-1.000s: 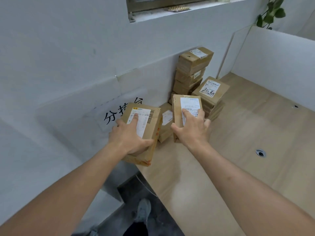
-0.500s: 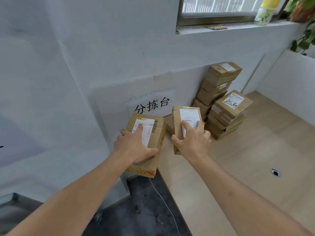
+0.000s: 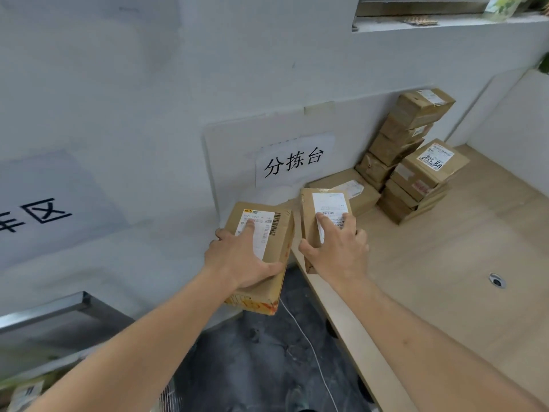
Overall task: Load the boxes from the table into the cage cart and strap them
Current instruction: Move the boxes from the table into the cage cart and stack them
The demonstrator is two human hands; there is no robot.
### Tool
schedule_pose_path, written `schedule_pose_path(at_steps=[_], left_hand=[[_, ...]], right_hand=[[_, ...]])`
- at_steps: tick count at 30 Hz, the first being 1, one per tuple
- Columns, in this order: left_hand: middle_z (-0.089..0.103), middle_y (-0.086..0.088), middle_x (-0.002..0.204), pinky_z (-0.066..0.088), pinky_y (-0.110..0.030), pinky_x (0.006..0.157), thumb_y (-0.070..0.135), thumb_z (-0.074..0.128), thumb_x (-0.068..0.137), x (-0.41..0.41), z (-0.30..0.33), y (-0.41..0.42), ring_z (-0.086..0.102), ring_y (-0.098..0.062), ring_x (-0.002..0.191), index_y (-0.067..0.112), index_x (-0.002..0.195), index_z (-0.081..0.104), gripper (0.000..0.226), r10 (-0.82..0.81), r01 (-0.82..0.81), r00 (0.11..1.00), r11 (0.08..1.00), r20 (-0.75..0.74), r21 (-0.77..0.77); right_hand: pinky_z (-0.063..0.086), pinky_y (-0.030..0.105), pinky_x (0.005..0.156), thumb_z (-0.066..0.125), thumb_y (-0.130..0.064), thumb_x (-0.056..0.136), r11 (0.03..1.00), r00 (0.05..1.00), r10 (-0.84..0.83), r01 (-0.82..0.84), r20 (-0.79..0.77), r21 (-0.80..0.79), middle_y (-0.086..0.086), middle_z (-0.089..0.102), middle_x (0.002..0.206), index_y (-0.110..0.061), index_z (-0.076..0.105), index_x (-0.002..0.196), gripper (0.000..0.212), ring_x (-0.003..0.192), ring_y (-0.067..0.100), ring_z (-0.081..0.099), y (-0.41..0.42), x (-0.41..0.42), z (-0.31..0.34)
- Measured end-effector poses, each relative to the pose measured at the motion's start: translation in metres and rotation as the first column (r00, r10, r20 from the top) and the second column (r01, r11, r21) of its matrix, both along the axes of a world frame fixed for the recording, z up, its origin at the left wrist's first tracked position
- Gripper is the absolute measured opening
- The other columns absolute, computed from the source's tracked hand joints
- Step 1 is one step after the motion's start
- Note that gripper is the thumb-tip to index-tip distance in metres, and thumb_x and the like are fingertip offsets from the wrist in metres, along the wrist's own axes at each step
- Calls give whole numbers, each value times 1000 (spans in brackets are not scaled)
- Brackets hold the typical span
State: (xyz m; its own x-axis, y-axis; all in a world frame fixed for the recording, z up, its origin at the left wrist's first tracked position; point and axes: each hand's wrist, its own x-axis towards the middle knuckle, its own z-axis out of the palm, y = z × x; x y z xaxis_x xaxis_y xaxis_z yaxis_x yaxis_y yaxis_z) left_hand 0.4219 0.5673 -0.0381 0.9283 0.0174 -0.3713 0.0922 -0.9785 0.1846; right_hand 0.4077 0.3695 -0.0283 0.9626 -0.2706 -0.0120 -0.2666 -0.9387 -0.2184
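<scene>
My left hand (image 3: 242, 258) grips a brown cardboard box with a white barcode label (image 3: 269, 233), held in the air past the table's left edge. My right hand (image 3: 337, 248) grips a second brown box with a white label (image 3: 315, 208) above the table's left end. More brown boxes remain on the wooden table (image 3: 445, 278): a tall stack (image 3: 410, 129) against the wall, a lower stack (image 3: 421, 182) in front of it, and a flat box (image 3: 347, 185) behind my right hand. A metal frame edge (image 3: 53, 310) shows at lower left.
A white wall with a paper sign (image 3: 294, 162) runs behind the table, and another sign (image 3: 38, 215) hangs to the left. A white partition (image 3: 511, 120) closes the table's far right. Dark floor with a white cable (image 3: 309, 346) lies below. A cable hole (image 3: 496, 280) is in the tabletop.
My view has turned to the left, bringing the left sign and the metal frame into sight. Both hands with their boxes have moved left, away from the stacks.
</scene>
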Motion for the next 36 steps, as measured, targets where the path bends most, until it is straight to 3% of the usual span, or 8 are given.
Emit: schedule_pose_path(at_steps=[7,13,16,19,26,36], left_hand=[[32,-26,150,49,-50,99,102,48,51,-34,-10,17,51,-45,125,39,162,-1,137,118,-117,993,993,-18,15],[27,-31,156,50,-54,100,104,49,51,-65,-18,25,49,-51,129,36,161,-2,139,330,-330,944,944,-10,15],[32,-32,149,52,-54,96,103,50,51,-85,-20,30,53,-51,123,35,160,0,138,430,-430,903,903,6,24],[34,-33,148,51,-54,92,100,53,51,-105,-21,33,53,-52,120,35,160,2,137,538,-538,843,842,19,26],[24,-39,155,50,-57,99,102,51,53,-167,-25,48,48,-55,129,34,162,-1,138,727,-727,686,684,15,60],[25,-35,155,47,-53,101,101,52,57,-288,-31,76,46,-50,131,35,163,-4,137,914,-914,405,403,28,51]], right_hand=[[46,46,98,55,-71,88,991,990,135,-136,-46,-16,10,31,153,-42,35,151,73,119,36,46,22,-15,-11],[47,45,97,53,-71,88,952,951,304,-306,-63,-25,10,32,152,-44,34,151,71,120,37,46,32,-23,-24],[47,45,98,53,-71,87,923,921,381,-383,-80,-11,10,33,152,-45,34,151,71,120,37,46,37,-28,-30],[46,46,100,53,-71,87,881,877,472,-474,-92,2,11,32,154,-45,33,151,72,122,38,46,45,-33,-36],[40,55,111,54,-72,90,739,731,672,-672,-121,46,11,24,161,-44,30,154,74,139,45,35,75,-55,-41],[44,51,107,54,-72,89,478,473,878,-874,-71,89,9,28,159,-39,35,156,77,134,41,40,145,-123,-48]])
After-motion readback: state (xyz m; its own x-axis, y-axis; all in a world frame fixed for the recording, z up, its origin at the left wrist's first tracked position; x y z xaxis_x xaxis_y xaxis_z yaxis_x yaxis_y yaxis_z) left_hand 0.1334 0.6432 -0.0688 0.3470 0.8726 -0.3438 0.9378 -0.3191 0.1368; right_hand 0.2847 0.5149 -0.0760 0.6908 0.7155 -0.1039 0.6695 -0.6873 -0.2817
